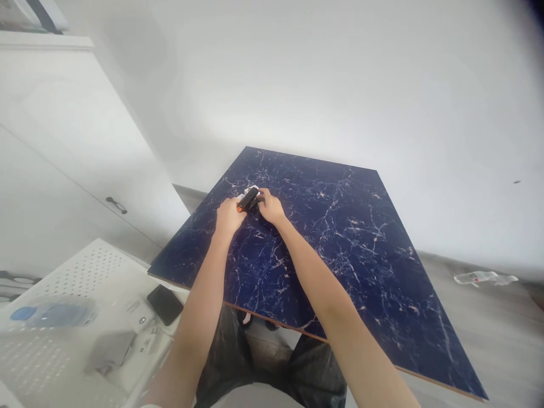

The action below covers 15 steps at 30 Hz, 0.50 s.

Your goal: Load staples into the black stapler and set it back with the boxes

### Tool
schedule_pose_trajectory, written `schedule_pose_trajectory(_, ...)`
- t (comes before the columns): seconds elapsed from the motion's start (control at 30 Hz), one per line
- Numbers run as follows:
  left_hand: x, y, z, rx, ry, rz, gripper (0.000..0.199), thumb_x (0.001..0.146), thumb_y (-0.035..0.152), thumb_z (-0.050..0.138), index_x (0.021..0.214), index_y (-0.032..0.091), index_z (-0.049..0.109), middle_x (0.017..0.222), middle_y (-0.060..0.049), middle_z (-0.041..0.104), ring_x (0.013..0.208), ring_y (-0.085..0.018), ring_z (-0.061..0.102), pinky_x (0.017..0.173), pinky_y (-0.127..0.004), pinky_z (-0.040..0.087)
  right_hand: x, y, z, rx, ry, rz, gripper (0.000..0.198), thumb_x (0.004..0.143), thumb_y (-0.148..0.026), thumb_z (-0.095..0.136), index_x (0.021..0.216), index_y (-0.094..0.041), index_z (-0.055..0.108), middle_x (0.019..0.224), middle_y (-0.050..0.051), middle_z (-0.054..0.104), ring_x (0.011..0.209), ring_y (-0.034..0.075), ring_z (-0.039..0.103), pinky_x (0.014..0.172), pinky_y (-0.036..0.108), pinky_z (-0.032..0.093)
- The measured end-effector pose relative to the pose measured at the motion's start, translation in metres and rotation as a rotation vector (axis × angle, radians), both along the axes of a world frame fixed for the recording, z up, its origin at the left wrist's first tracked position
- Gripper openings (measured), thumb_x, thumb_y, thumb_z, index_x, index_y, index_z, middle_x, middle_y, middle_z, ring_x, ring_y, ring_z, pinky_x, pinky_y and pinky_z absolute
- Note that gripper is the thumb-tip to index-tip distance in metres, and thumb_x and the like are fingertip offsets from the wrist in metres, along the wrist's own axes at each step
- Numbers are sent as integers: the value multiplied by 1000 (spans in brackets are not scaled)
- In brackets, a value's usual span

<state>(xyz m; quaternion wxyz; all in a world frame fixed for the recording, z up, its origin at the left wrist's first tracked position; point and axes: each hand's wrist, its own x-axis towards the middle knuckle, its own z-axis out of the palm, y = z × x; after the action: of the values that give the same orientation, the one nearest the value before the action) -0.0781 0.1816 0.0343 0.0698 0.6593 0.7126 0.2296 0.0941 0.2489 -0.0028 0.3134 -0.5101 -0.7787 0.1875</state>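
Observation:
Both hands meet over the left half of the dark blue marbled table. Between them is a small black oblong object [249, 199] with an orange patch at its near end; its exact kind is too small to make out. My left hand [228, 215] closes on its near left end. From the right, my right hand [271, 207] has its fingers curled against its far side. A small white piece [251, 188], perhaps paper, shows just behind the black object, partly hidden by it and the fingers.
The blue table [340, 249] stands near a white wall. To the left, a white perforated surface [91, 272] carries a phone [165, 304], a bottle with a blue cap [63, 313] and a grey item [111, 348]. A white cabinet [63, 141] stands behind. Clear plastic [484, 278] lies on the floor.

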Motion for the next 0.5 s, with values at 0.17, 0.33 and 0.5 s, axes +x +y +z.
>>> schedule_pose_trajectory(0.17, 3, 0, 0, 10, -23, -10, 25, 80, 24, 74, 104, 21, 72, 105, -10, 69, 101, -30, 67, 87, -37, 51, -4, -17, -5, 44, -53, -257, 31, 94, -28, 52, 120, -16, 64, 114, 14, 70, 109, 28, 63, 100, 38, 48)
schedule_pose_trajectory(0.33, 4, -1, 0, 16, 12, 4, 24, 82, 24, 72, 106, 22, 70, 105, -9, 69, 103, -30, 67, 89, -37, 53, -6, -28, -8, 64, -187, -207, 19, 94, -28, 58, 98, -19, 75, 102, 11, 69, 103, 26, 61, 99, 38, 46)
schedule_pose_trajectory(0.5, 6, -1, -5, 36, 1, 12, 28, 83, 23, 72, 110, 23, 69, 109, -10, 67, 103, -30, 67, 92, -39, 53, -2, -33, -9, 93, -178, -160, 23, 92, -20, 59, 104, -22, 79, 107, 8, 71, 103, 24, 62, 95, 34, 47)
